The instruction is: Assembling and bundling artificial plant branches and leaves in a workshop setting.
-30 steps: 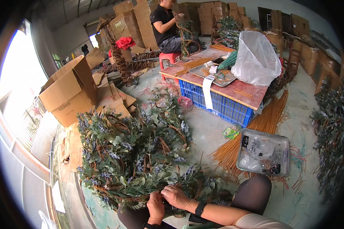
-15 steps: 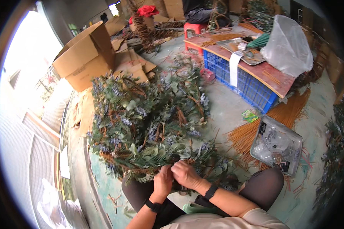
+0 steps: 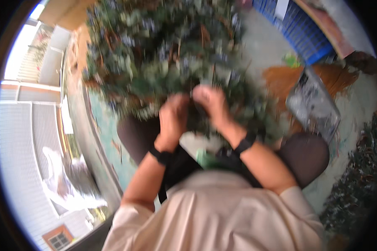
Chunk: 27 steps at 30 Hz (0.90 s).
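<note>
My left hand (image 3: 174, 115) and my right hand (image 3: 211, 104) come close together at the near edge of a big heap of artificial greenery (image 3: 155, 62). The heap has green leaves, pine-like sprigs, bluish berry clusters and brown stems. Both hands look closed, with curled fingertips facing each other across a small gap. Motion blur hides whatever is pinched between them; something small and dark shows near the right fingertips. Dark bands circle both wrists, and my bent knees (image 3: 308, 157) lie on either side.
On the right, a grey tray (image 3: 314, 104) with clear plastic bits overlaps a fan of orange-brown sticks (image 3: 280, 81). Behind it stands a blue crate (image 3: 299, 31) under a board. More greenery (image 3: 356, 175) lies far right. A white plastic bag (image 3: 65, 180) is at left.
The view has tipped downward, so the heap, crate and tray sit higher in it. Both hands stay at the heap's near edge, slightly farther apart from each other.
</note>
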Available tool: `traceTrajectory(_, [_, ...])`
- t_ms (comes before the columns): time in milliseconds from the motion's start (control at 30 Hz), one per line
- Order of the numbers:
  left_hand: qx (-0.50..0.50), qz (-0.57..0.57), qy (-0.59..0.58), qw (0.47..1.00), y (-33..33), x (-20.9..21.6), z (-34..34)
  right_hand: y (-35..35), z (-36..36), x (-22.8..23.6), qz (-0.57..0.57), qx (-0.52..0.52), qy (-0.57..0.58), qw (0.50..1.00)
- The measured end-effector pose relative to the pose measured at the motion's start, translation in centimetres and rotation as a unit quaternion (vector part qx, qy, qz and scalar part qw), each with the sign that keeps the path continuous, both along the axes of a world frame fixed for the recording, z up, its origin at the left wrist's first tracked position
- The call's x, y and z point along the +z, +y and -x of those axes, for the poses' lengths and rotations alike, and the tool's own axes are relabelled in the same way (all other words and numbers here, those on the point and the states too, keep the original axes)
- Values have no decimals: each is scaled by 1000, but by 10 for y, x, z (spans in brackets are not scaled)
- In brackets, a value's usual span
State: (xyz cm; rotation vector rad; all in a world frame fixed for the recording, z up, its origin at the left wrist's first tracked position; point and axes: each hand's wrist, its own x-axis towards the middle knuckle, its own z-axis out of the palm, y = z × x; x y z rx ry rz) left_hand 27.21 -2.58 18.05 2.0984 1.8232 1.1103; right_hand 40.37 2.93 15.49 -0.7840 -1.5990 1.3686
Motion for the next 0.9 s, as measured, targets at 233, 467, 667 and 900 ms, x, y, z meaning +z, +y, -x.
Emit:
traceTrajectory(233, [56,17,-7,998,6,-1,-8,1,-1,-3,-11,-67,23,997])
traceTrajectory(467, [66,28,-19,997,-6,-3,-12,-6,-4,1,-28,-86,13,996])
traceTrajectory(667, [68,19,-37,997,-1,-2,-13,-2,-5,-2,21,-49,14,998])
traceTrajectory(900, [69,23,-46,996,1,-1,-12,5,-6,3,-22,-38,-9,999])
